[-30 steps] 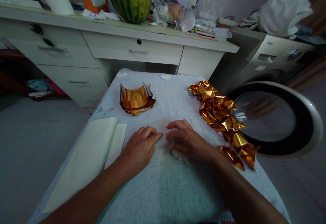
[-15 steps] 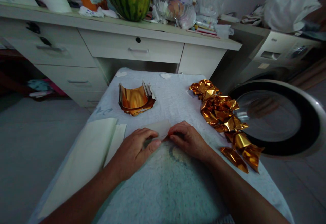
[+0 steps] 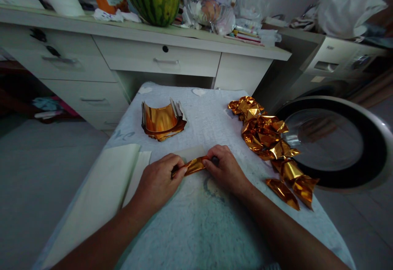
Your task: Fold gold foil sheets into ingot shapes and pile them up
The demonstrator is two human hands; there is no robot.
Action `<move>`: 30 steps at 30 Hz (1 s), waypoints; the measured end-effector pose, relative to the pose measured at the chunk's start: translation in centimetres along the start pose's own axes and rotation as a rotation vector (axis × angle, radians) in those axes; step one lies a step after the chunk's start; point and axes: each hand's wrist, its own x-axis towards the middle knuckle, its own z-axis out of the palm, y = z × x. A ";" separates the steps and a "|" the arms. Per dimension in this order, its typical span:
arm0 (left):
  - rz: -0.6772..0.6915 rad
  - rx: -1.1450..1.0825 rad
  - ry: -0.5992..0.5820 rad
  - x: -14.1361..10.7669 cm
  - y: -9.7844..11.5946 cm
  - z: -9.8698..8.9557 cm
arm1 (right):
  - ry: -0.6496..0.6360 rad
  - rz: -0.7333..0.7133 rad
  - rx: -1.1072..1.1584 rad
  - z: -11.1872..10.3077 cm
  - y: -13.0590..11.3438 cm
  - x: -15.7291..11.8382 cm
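Between my two hands, a narrow folded piece of gold foil paper (image 3: 195, 166) is stretched just above the cloth. My left hand (image 3: 164, 178) pinches its left end between thumb and fingers. The right end is pinched by my right hand (image 3: 225, 169). Behind the foil, a pale sheet of paper (image 3: 193, 152) lies partly hidden. A curved stack of gold foil sheets (image 3: 162, 118) stands farther back on the left. To the right spreads a heap of folded gold foil pieces (image 3: 265, 133), with a single folded piece (image 3: 283, 193) at its near end.
Long pale paper sheets (image 3: 95, 196) lie along the left side of the cloth-covered table (image 3: 211, 229). A white desk (image 3: 147, 61) with drawers, carrying a cut watermelon (image 3: 153, 2), is behind. At right, the washing machine's round door (image 3: 331, 143) hangs open near the table edge.
The strip in my hands now shows its gold side and is drawn out longer. My left hand has shifted slightly left and closed into a tighter pinch.
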 end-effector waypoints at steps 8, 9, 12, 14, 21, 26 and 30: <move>0.056 0.043 0.056 0.1 -0.4 0.5 | 0.078 0.092 -0.159 0.9 0.6 -0.1; 0.057 0.047 0.058 0.1 -0.4 0.5 | 0.075 0.093 -0.174 1.0 0.6 -0.1; 0.052 0.059 0.056 0.0 -0.4 0.6 | 0.058 0.094 -0.189 1.0 0.5 0.0; 0.045 0.061 0.049 0.0 -0.4 0.7 | 0.048 0.105 -0.184 0.9 0.3 0.0; 0.033 0.054 0.023 0.1 -0.4 0.9 | 0.043 0.117 -0.171 0.9 0.3 0.2; 0.055 0.055 0.021 0.1 -0.4 0.9 | 0.047 0.141 -0.173 1.2 0.3 0.4; 0.052 0.025 0.026 0.2 -0.4 0.9 | 0.055 0.165 -0.219 1.4 0.3 0.7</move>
